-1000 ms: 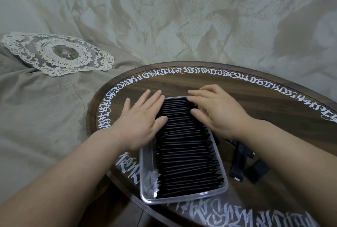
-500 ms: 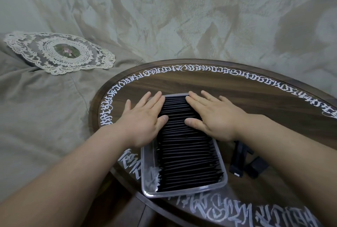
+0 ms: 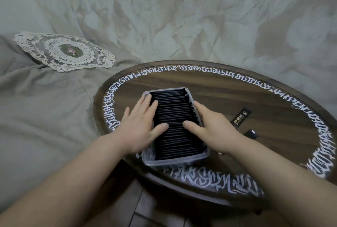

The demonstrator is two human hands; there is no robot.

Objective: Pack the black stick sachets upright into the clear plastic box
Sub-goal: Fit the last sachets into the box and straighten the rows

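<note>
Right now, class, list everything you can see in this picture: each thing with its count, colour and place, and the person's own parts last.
clear plastic box: one, clear, on the near left part of the table.
black stick sachets in the box: a tight upright row, too many to count, black, filling the box.
loose black sachets: at least two, black, one with a small label, flat on the table right of the box.
round wooden table: one, dark brown with white lettering around the rim.
lace doily: one, cream, on the grey-green fabric at far left.
left hand: flat on the box's left edge, thumb on the sachets.
right hand: flat on the box's right edge, thumb on the sachets.
</note>
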